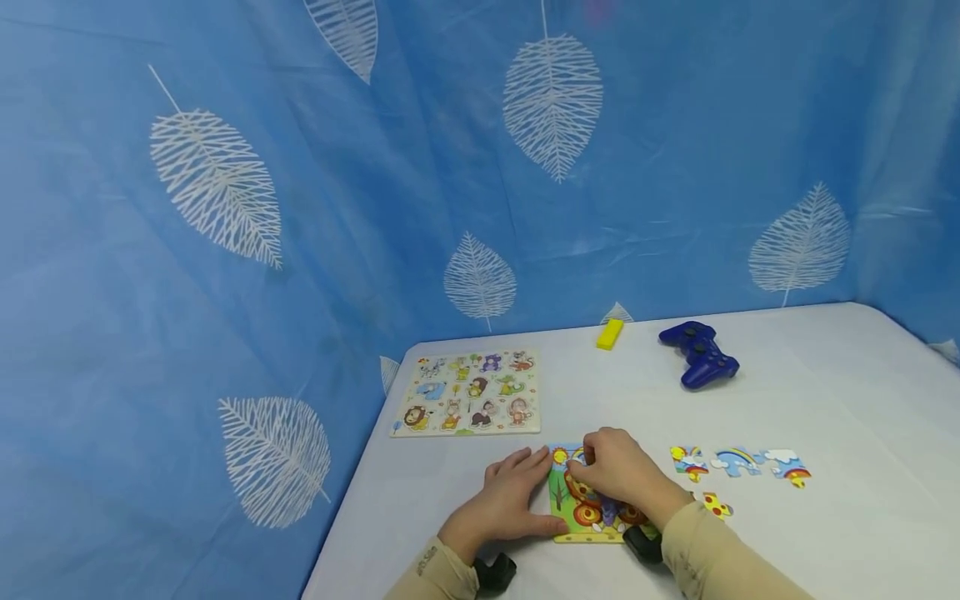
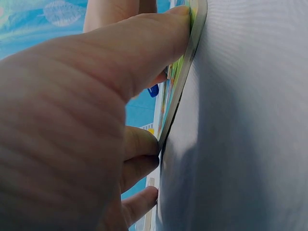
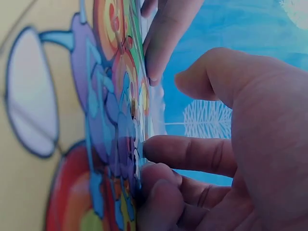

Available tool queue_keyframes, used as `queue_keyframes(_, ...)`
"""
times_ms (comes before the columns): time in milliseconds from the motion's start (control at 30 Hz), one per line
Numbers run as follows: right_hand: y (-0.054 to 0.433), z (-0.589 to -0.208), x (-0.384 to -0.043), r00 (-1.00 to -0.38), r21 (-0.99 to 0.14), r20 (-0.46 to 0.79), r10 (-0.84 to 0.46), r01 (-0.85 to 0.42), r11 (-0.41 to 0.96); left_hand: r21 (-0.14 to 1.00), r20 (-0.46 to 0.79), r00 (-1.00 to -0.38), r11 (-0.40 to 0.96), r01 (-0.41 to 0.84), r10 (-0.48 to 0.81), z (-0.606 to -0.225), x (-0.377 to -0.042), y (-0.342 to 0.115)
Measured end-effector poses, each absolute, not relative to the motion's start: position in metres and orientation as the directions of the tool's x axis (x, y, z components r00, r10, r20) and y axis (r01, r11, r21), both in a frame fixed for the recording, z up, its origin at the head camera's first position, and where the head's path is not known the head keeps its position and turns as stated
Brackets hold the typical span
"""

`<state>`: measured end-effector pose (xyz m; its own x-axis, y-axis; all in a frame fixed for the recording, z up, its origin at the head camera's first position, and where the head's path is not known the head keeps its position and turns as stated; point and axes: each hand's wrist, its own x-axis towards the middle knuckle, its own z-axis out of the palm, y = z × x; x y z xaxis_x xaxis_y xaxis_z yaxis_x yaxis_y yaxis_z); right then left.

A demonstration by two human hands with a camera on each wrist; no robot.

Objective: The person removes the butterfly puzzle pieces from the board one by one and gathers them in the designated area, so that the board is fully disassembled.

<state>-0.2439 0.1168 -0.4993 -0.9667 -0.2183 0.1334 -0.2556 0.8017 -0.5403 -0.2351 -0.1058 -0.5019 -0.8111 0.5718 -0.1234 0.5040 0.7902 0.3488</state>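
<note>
A colourful jigsaw board (image 1: pixel 587 517) with a butterfly-like picture and a yellow lower edge lies flat on the table. My left hand (image 1: pixel 510 500) lies along its left side, the thumb pressing the near left corner and the fingertips touching the edge farther up. Over the upper part of the picture is my right hand (image 1: pixel 626 475). In the right wrist view, its index fingertip touches the board's surface, and the thumb stands apart with a gap between them. The other fingers bend against the picture; no piece shows in that hand. The right hand and wrist cover the board's right part.
Several loose jigsaw pieces (image 1: pixel 737 461) lie right of the board, one spotted piece (image 1: pixel 717 505) near the right wrist. Behind are an animal puzzle board (image 1: pixel 468 393), a yellow block (image 1: pixel 610 334) and a blue game controller (image 1: pixel 699 354). A blue leaf-patterned curtain (image 1: pixel 480 167) borders the white table (image 1: pixel 862 400).
</note>
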Motion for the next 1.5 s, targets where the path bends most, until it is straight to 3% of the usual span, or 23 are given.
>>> queue_keyframes(400, 0.123, -0.501, -0.242, -0.96, -0.578, 0.14, -0.243, -0.279, 0.767, 0.354, -0.137, -0.812, 0.794, 0.495, 0.567, -0.507, -0.236, -0.107)
queue_keyframes(633, 0.129, -0.5, -0.244, -0.964, -0.664, 0.092, -0.251, -0.247, 0.706, 0.353, -0.121, -0.809, 0.787, 0.506, 0.575, -0.505, -0.238, -0.109)
queue_keyframes(1000, 0.138, -0.498, -0.242, -0.962, -0.706, 0.04, -0.27, -0.219, 0.674, 0.363, -0.127, -0.807, 0.784, 0.504, 0.577, -0.505, -0.238, -0.108)
queue_keyframes(1500, 0.153, -0.505, -0.25, -0.901, -0.792, 0.091, -0.424, -0.324, 0.518, 0.354, -0.137, -0.809, 0.791, 0.5, 0.572, -0.503, -0.238, -0.106)
